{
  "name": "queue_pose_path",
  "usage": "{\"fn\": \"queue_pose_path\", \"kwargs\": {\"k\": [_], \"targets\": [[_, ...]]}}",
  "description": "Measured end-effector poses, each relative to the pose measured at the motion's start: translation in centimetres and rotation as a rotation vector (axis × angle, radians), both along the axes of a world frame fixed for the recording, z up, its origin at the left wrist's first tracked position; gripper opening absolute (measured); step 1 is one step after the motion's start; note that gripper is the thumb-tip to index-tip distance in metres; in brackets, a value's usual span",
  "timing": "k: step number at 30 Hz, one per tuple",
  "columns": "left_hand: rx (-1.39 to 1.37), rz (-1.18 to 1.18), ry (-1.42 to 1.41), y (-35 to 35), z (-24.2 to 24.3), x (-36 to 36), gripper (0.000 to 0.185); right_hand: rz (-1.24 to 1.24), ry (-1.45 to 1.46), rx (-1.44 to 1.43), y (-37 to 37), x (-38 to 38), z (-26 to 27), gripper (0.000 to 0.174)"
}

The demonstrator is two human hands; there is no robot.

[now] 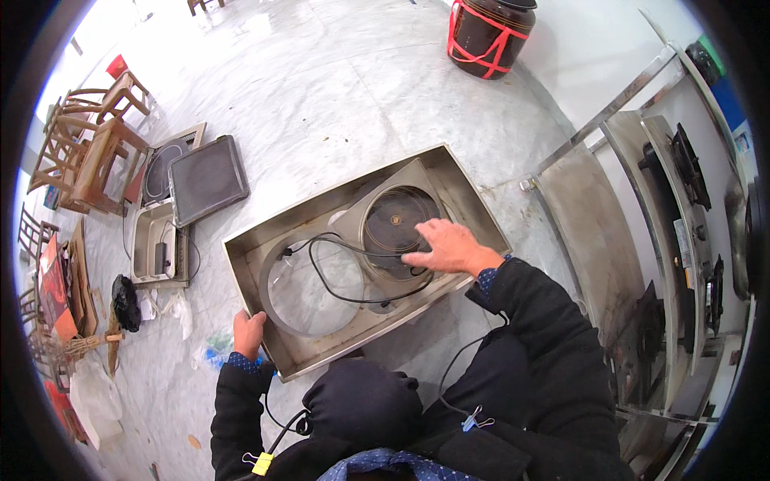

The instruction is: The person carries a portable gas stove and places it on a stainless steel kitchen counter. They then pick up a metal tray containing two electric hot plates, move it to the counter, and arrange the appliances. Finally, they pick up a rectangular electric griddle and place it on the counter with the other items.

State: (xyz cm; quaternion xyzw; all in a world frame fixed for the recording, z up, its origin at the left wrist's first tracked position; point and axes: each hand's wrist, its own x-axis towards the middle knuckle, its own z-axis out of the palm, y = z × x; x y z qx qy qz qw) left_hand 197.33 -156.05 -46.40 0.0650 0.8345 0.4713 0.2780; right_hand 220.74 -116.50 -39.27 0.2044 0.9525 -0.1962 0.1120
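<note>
A rectangular stainless-steel housing [337, 187] with raised walls lies tilted before me, a large round cut-out at its left. My left hand [248, 334] grips its left rim near the lower corner, thumb over the edge. Inside, at the right, rests a metal-framed hot plate with a dark round top [394, 219]. My right hand [445, 245] is over the hot plate's right part, fingers spread; whether it presses on the plate or the cable cannot be told. A black power cable [328, 287] with a plug [287, 252] loops from beneath my right fingers across the cut-out.
Left on the marble floor are a dark square griddle pan [207, 180], a steel basin [153, 240], wooden stools [105, 156] and a black plastic bag [125, 303]. A dark jar with red straps [490, 39] stands at the top; a steel gas stove [668, 240] lines the right.
</note>
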Motion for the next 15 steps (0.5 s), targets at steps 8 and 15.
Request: {"fn": "queue_pose_path", "kwargs": {"k": [8,15], "targets": [[-0.071,-0.037,0.128,-1.1,-1.2,-0.9,0.026,-0.472,-0.053,-0.077,7.2,8.9,0.6,0.058],[-0.067,0.012,-0.056,-0.4,0.4,-1.2,0.031,-0.962,0.08,-0.83,4.0,17.1,-6.2,0.054]]}}
